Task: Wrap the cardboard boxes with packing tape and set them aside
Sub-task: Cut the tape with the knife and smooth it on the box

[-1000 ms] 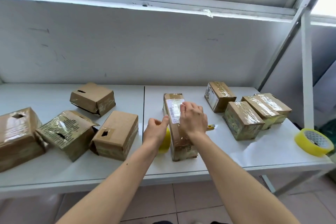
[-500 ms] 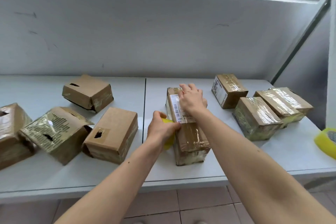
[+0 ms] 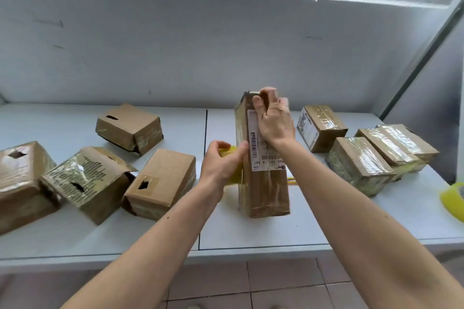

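A long cardboard box point(image 3: 266, 183) with a white shipping label stands tilted up on its near end in the middle of the white table point(image 3: 251, 233). My right hand point(image 3: 275, 120) grips its raised far end, fingers curled over the top edge. My left hand point(image 3: 221, 165) holds a yellow roll of packing tape point(image 3: 232, 175) against the box's left side; the hand hides most of the roll.
Several untaped or torn boxes lie at the left point(image 3: 160, 183), point(image 3: 88, 180), point(image 3: 129, 128), point(image 3: 20, 183). Taped boxes sit at the right point(image 3: 359, 165), point(image 3: 321, 125), point(image 3: 396, 145). Another yellow tape roll point(image 3: 454, 200) lies at the table's right edge. A small yellow item point(image 3: 291, 181) lies behind the long box.
The long box has been tipped up from lying flat to standing on its near end. My right hand slid from the label to the far end; my left hand stayed beside it with the tape.
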Demonstrator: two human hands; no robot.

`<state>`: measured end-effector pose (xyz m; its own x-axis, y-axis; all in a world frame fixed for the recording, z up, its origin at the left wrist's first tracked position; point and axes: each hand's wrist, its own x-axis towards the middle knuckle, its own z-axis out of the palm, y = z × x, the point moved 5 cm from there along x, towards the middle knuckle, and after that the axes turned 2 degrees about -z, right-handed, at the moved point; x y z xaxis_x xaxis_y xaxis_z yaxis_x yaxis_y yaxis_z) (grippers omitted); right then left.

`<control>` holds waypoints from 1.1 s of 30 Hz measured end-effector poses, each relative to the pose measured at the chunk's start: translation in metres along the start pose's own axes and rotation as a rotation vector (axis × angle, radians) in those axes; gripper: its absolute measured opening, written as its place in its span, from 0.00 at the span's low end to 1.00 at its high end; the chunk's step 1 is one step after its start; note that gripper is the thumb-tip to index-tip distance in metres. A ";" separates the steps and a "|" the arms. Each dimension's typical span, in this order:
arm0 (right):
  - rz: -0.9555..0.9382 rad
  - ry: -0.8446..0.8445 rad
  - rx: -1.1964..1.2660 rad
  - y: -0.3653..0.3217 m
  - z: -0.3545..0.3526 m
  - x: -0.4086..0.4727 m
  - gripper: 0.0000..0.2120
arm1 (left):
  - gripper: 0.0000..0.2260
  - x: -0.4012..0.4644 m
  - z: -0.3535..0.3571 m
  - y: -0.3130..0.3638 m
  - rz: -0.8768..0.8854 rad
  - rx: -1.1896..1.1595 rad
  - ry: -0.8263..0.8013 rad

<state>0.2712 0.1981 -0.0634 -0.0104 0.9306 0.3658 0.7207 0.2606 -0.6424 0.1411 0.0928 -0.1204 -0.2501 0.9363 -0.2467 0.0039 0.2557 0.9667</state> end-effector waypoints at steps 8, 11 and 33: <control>0.105 0.214 0.269 -0.045 -0.076 -0.073 0.19 | 0.35 -0.037 0.000 0.047 -0.051 -0.191 0.029; 0.200 0.078 0.072 -0.054 -0.096 -0.068 0.21 | 0.44 -0.052 0.001 0.052 -0.074 -0.161 0.007; 0.127 0.045 0.203 -0.042 -0.081 -0.124 0.14 | 0.18 -0.079 -0.004 0.054 0.087 -0.129 0.052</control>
<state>0.2987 0.0514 -0.0274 0.1061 0.9479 0.3002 0.5599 0.1925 -0.8059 0.1570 0.0312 -0.0488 -0.3044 0.9388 -0.1615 -0.0960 0.1384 0.9857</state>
